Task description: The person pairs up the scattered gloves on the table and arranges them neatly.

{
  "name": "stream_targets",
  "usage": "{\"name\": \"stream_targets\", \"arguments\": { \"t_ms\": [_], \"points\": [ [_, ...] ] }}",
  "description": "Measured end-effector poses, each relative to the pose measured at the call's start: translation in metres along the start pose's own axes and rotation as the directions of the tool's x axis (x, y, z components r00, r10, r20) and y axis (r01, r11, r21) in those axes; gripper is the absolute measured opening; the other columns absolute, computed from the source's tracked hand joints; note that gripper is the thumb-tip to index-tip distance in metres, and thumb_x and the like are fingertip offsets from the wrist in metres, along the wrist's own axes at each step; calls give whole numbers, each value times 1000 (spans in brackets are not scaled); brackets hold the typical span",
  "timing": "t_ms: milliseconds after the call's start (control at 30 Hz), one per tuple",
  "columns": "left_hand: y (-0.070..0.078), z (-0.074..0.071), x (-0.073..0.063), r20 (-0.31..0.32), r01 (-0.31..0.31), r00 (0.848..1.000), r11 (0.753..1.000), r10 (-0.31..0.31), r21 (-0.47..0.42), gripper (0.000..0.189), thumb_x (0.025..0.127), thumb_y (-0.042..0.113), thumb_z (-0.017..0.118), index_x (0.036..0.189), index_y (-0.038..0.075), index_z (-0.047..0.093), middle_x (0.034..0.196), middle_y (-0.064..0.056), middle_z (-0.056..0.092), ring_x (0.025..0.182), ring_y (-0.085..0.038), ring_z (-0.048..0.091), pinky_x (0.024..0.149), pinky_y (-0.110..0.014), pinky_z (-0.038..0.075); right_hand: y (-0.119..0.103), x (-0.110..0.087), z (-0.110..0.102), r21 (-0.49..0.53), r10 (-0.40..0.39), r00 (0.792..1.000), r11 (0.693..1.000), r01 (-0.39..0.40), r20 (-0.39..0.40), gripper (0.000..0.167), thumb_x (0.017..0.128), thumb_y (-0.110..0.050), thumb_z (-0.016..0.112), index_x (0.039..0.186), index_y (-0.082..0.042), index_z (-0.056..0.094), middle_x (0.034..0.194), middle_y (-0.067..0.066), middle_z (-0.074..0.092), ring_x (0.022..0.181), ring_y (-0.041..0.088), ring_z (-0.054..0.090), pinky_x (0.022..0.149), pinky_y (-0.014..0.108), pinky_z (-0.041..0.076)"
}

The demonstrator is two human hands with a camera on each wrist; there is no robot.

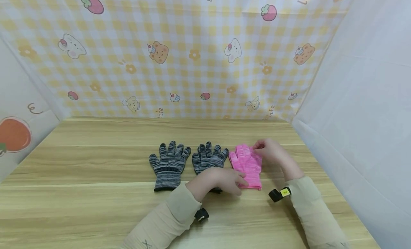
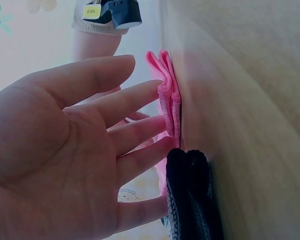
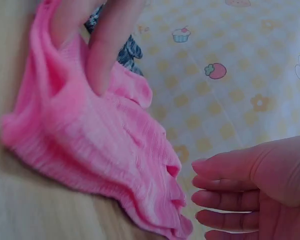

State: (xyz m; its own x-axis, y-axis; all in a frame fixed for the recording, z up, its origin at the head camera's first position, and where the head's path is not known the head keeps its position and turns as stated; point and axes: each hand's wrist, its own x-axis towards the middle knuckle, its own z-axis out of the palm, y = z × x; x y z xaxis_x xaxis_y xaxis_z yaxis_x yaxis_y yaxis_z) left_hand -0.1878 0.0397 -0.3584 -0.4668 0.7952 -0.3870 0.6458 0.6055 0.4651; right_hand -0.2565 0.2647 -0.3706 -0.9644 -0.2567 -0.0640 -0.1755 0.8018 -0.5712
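A pink knit glove (image 1: 247,167) lies on the wooden table at the right end of a row, cuff toward me. Fingers of my left hand (image 1: 226,181) touch its cuff; in the left wrist view they are extended against the pink cuff edge (image 2: 170,105). My right hand (image 1: 273,152) is beside the pink glove's fingertips at its far right, and in the right wrist view its fingers (image 3: 225,200) are extended close to them. Beneath my left forearm, a middle grey-black striped glove (image 1: 208,158) is partly hidden.
Another grey-black striped glove (image 1: 170,165) lies flat at the left of the row. A yellow checked cloth (image 1: 192,63) hangs behind the wooden table (image 1: 80,206), with a white side wall (image 1: 363,99) at the right.
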Motion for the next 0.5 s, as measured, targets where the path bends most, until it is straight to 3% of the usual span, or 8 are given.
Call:
{"name": "stream_targets", "arguments": {
  "t_ms": [300, 500],
  "points": [
    [-2, 1, 1, 1, -6, 1000, 1000, 6, 1, 46, 93, 23, 57, 139, 19, 53, 153, 1, 30, 140, -11, 24, 111, -26, 21, 0, 16, 2, 11, -27, 999, 1000, 27, -21, 20, 87, -11, 69, 103, 2, 68, 90, 9, 66, 85, 25, 60, 76, 39, 52],
    [-2, 1, 2, -1, -6, 1000, 1000, 6, 11, 46, 94, 24, 57, 139, 19, 53, 153, 1, 30, 139, -11, 24, 111, -27, 22, 8, 21, 12, 53, -86, 995, 995, 89, -54, 23, 83, -8, 72, 103, 3, 67, 89, 10, 66, 84, 25, 61, 73, 36, 53]
  ]
}}
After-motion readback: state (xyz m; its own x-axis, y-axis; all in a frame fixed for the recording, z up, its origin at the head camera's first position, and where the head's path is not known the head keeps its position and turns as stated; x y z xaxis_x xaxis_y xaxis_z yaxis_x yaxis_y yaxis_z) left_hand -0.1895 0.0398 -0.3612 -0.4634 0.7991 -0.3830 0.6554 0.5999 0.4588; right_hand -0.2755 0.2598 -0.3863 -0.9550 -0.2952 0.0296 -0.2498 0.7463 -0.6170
